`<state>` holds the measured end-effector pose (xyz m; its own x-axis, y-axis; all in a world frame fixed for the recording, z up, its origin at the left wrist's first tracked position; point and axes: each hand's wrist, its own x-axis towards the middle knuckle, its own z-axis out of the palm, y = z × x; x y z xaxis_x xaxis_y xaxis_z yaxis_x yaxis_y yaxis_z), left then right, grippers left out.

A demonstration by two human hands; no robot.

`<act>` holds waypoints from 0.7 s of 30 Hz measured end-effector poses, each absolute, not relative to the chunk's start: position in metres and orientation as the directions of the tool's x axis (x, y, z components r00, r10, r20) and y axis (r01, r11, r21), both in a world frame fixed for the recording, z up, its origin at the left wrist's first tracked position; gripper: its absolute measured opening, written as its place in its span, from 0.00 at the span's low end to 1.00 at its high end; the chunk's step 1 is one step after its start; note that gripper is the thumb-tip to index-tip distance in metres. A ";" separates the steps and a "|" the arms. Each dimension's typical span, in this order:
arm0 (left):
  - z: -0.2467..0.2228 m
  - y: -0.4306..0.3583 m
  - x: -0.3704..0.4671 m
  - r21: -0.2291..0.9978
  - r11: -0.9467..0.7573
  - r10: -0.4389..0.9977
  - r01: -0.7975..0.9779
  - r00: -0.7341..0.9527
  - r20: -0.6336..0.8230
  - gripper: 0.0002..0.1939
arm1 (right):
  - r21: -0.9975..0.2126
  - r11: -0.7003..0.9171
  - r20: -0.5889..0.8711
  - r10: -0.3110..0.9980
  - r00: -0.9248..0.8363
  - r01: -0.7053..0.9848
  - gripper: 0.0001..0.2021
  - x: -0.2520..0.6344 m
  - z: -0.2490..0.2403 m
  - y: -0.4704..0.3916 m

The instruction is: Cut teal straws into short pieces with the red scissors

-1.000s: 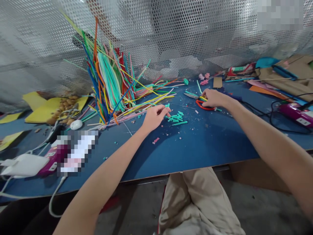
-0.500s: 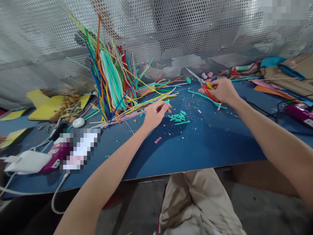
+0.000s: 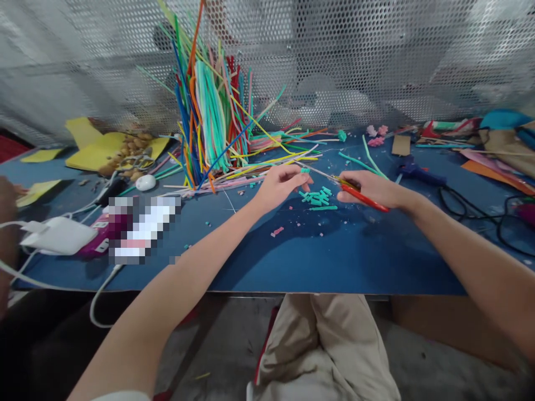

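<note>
My left hand [image 3: 284,186] is closed, pinching a small teal piece of pipe cleaner [image 3: 305,171] at its fingertips. In my right hand [image 3: 370,185] are scissors with red and yellow handles [image 3: 364,199]. Their blades point left and reach the teal piece; whether they are parted is hard to make out. Just below my fingers lies a heap of short teal pipe cleaner cuttings [image 3: 317,197], with one longer teal piece [image 3: 324,208] in front of it.
A tall bundle of coloured pipe cleaners [image 3: 211,120] stands behind my left hand, against a perforated metal panel [image 3: 330,61]. A blue glue gun [image 3: 422,171] lies to the right. A phone [image 3: 146,231], a white charger [image 3: 62,236] and cables occupy the left. Pink scraps [image 3: 277,231] dot the blue table [image 3: 259,267].
My right hand has brought the scissors leftward and down, from apart to beside my left hand. My left hand still pinches the teal piece. The camera view has shifted.
</note>
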<state>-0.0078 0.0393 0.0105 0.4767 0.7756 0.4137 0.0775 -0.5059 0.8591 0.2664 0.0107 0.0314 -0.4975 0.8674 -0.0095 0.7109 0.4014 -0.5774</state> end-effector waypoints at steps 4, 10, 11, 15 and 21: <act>0.010 0.038 -0.008 0.839 -0.535 0.761 0.100 0.489 0.427 0.17 | -0.638 0.437 -0.006 0.821 -0.571 0.634 0.23 0.263 0.034 0.008; 0.013 0.036 -0.007 0.839 -0.536 0.759 0.088 0.484 0.435 0.18 | -0.623 0.454 0.014 0.821 -0.571 0.637 0.24 0.259 0.036 0.003; 0.014 0.035 -0.006 0.836 -0.539 0.760 0.098 0.485 0.433 0.19 | -0.623 0.455 0.012 0.819 -0.574 0.636 0.24 0.258 0.036 0.003; 0.016 0.033 -0.006 0.826 -0.546 0.759 0.136 0.497 0.420 0.21 | -0.640 0.455 -0.010 0.801 -0.598 0.619 0.24 0.258 0.036 0.001; 0.014 0.033 -0.007 0.855 -0.503 0.775 0.131 0.507 0.378 0.21 | -0.664 0.428 -0.040 0.798 -0.601 0.613 0.24 0.258 0.038 0.000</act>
<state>-0.0071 0.0330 0.0144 0.5068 0.7748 0.3781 0.1307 -0.5025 0.8546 0.2576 0.0001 0.0382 -0.6011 0.7982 -0.0403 0.6133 0.4284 -0.6636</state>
